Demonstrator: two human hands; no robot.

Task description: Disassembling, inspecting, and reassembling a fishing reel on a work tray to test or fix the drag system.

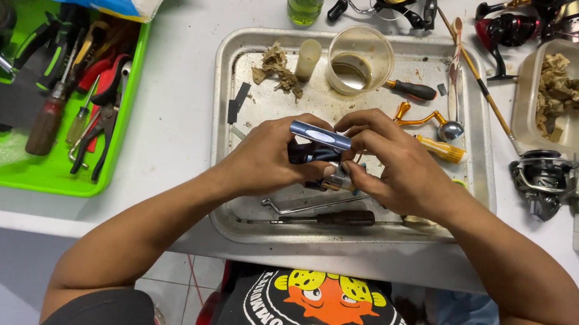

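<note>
Hands are meeting over the dented steel tray (225, 110): the left hand (269, 161) and right hand (397, 173) are both clamping their fingers around a small blue-and-silver metal fishing reel body (320, 136), holding it just above a dark-handled screwdriver (340, 217).

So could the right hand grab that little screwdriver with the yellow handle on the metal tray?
Probably yes, once it lets go. The right hand is busy gripping the blue metal reel part together with the left hand. The yellow-handled screwdriver lies just beside it on the metal tray, uncovered.
</note>
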